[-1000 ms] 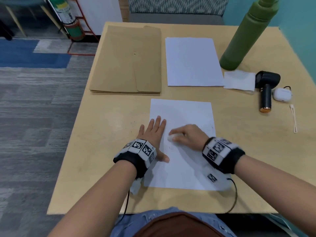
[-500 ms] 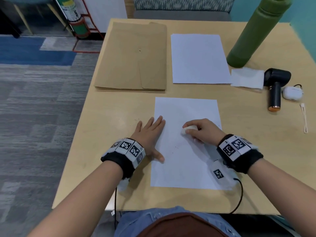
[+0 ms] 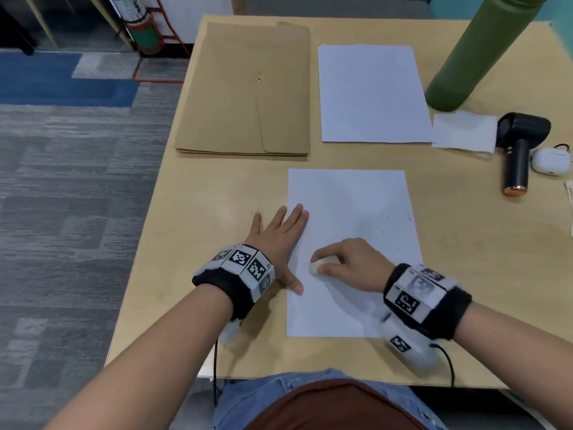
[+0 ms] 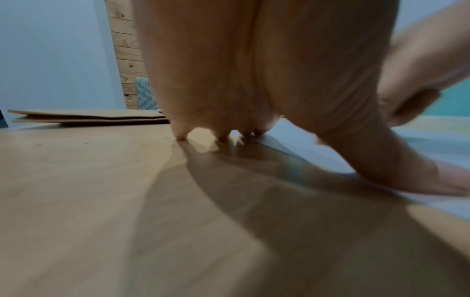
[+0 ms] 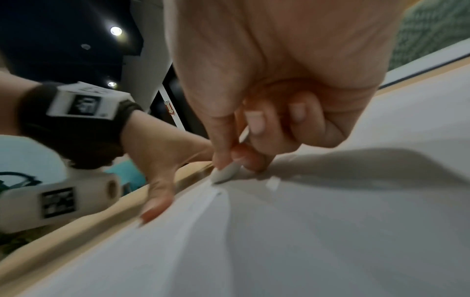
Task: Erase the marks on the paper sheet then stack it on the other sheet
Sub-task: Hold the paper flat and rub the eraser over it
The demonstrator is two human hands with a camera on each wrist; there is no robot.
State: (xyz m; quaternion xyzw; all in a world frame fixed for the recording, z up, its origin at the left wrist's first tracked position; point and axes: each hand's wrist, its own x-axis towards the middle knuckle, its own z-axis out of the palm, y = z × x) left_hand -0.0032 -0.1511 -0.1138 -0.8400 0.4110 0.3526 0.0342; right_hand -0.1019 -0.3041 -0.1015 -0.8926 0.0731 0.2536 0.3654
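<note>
The eraser (image 3: 322,264) is mostly covered by the fingers of the right hand (image 3: 350,263); only its pale end is exposed in the head view. In the right wrist view the eraser (image 5: 225,172) is smeared by blur. Marks on the near paper sheet (image 3: 350,212) are too faint to be made out. The green bottle (image 3: 483,48) is cut off by the top edge. The white cord (image 3: 570,206) is clipped at the right edge.

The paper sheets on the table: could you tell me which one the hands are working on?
The near sheet, closest to the person; the left hand presses its edge while the right hand rubs an eraser on it. The far sheet lies untouched.
</note>
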